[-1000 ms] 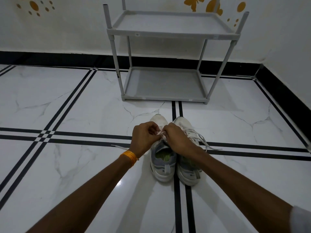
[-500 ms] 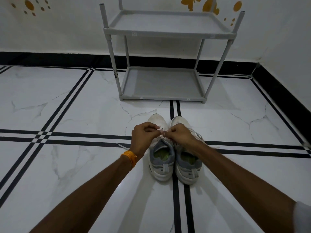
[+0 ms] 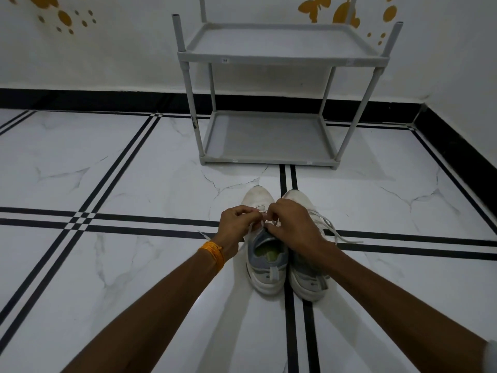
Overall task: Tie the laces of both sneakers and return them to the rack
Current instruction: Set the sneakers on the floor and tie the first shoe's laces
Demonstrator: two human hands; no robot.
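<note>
Two white and grey sneakers stand side by side on the floor, toes pointing away from me. My left hand and my right hand meet over the left sneaker, each pinching its white laces. The right sneaker is partly under my right wrist, and its loose laces trail to the right on the tiles. The grey two-tier rack stands just beyond the sneakers, against the wall.
The floor is white marble tile with black double stripes. A black skirting runs along the back wall and the right wall, which meet in a corner to the right of the rack. Both rack shelves hold nothing.
My hands stay on the left sneaker's laces, the fingers shifting slightly. The view has tilted up a little, so the rack sits lower in the frame.
</note>
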